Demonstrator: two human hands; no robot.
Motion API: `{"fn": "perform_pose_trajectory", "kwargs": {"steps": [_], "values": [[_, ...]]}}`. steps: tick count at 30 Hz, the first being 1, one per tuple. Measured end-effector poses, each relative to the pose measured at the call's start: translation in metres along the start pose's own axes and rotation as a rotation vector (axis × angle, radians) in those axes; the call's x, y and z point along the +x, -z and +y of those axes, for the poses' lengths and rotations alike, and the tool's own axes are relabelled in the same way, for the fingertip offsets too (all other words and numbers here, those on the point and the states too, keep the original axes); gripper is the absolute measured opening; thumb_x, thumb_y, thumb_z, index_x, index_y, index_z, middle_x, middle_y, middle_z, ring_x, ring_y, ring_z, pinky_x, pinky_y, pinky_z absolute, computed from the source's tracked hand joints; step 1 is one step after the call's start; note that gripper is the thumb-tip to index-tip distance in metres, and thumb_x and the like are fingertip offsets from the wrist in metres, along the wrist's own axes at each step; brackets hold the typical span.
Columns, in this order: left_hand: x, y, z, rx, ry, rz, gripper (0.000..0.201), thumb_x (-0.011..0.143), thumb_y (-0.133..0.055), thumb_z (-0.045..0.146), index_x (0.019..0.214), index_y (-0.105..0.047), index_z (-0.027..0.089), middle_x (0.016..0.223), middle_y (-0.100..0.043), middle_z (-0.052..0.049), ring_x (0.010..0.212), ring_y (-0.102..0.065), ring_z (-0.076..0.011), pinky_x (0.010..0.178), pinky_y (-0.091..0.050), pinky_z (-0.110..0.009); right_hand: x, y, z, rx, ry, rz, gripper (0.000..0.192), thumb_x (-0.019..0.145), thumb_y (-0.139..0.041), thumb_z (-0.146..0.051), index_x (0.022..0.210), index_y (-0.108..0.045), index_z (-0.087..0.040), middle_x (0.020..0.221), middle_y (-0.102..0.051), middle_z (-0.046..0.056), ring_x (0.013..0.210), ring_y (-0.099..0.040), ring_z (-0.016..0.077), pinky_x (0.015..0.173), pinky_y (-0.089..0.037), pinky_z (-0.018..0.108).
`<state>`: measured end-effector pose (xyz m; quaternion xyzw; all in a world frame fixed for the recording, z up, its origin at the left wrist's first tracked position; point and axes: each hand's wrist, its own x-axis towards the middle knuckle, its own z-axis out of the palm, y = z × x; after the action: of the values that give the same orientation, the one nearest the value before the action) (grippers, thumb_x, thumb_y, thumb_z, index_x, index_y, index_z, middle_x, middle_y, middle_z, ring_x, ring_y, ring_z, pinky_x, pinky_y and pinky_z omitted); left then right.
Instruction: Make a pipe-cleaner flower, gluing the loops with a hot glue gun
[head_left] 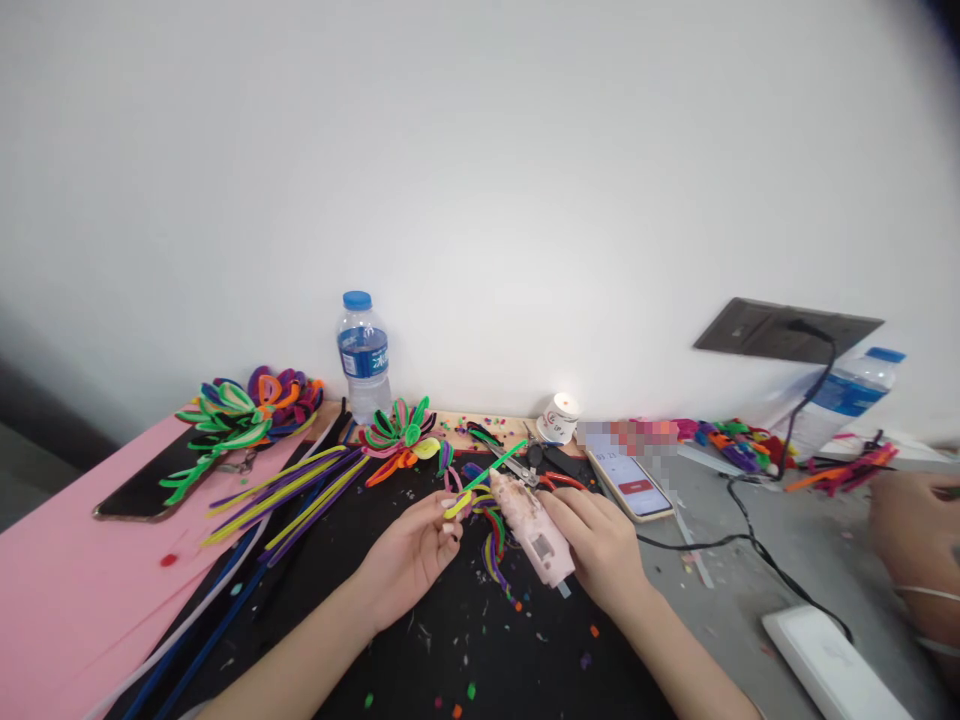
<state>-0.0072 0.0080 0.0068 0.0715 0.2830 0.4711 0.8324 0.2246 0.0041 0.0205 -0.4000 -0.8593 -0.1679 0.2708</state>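
Note:
My left hand (417,548) pinches a bent yellow and green pipe cleaner (491,467), its green end pointing up and right. Closed around a pale pink glue gun (531,530) is my right hand (600,540); the gun's tip lies close to the pipe cleaner, and I cannot tell whether they touch. Beneath and between the hands are curled multicoloured pipe cleaner pieces (495,550) on the black mat (420,650). Just behind stands a pipe cleaner flower (401,435) in pink, green and orange. Scissors (517,465) and red-handled pliers (559,482) lie beyond the gun.
Straight pipe cleaners (292,490) and a dark phone (142,480) with flowers lie left. A water bottle (364,360) and paper cup (559,418) stand by the wall. At right are a lit phone (630,480), black cable (750,530), white box (832,660) and another person's hand (911,530).

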Motion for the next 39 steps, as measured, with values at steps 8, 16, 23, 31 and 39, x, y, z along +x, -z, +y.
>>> {"fn": "perform_pose_trajectory", "kwargs": {"steps": [8,16,23,31,39], "values": [[0.0,0.002,0.0,0.027,-0.006,-0.015,0.011,0.079,-0.053,0.004,0.076,-0.061,0.011,0.071,-0.056,-0.003,0.057,-0.056,-0.0063,0.054,-0.052,-0.015,-0.009,0.01,0.011,-0.141,-0.164,0.027,0.025,0.089,-0.041,-0.021,0.102,-0.061,-0.015,0.089,-0.067,0.01,0.075,-0.059,0.0207,0.064,-0.039,0.029],[-0.002,0.0,0.0,0.023,-0.013,-0.029,0.011,0.079,-0.054,0.004,0.075,-0.062,0.011,0.072,-0.057,-0.003,0.056,-0.055,-0.0051,0.054,-0.052,-0.014,-0.024,0.048,0.035,-0.166,-0.637,-0.038,0.02,0.082,-0.048,-0.03,0.092,-0.063,-0.021,0.077,-0.068,0.006,0.065,-0.062,0.0202,0.053,-0.04,0.025],[-0.001,0.003,-0.001,0.036,-0.029,-0.042,0.012,0.08,-0.052,0.004,0.08,-0.062,0.011,0.074,-0.057,-0.003,0.058,-0.057,-0.0061,0.057,-0.053,-0.015,-0.04,0.086,0.078,-0.349,-1.006,-0.331,0.035,0.079,-0.046,-0.046,0.097,-0.063,-0.021,0.071,-0.069,0.011,0.057,-0.063,0.0278,0.043,-0.036,0.028],[0.0,0.004,-0.002,0.075,-0.037,-0.005,0.014,0.081,-0.051,0.004,0.083,-0.062,0.013,0.073,-0.06,-0.004,0.06,-0.06,-0.0072,0.059,-0.053,-0.016,-0.092,0.08,0.134,-0.364,-0.973,-0.472,0.033,0.073,-0.05,-0.037,0.096,-0.061,-0.015,0.082,-0.069,0.014,0.076,-0.065,0.0328,0.058,-0.043,0.034],[0.002,0.009,-0.006,0.193,-0.12,-0.022,0.014,0.074,-0.064,0.007,0.085,-0.063,0.015,0.071,-0.062,-0.001,0.062,-0.061,-0.0085,0.063,-0.053,-0.019,-0.115,0.063,0.168,-0.387,-0.943,-0.563,0.03,0.073,-0.05,-0.027,0.092,-0.064,-0.009,0.078,-0.068,0.019,0.075,-0.065,0.0331,0.06,-0.045,0.035]]}}
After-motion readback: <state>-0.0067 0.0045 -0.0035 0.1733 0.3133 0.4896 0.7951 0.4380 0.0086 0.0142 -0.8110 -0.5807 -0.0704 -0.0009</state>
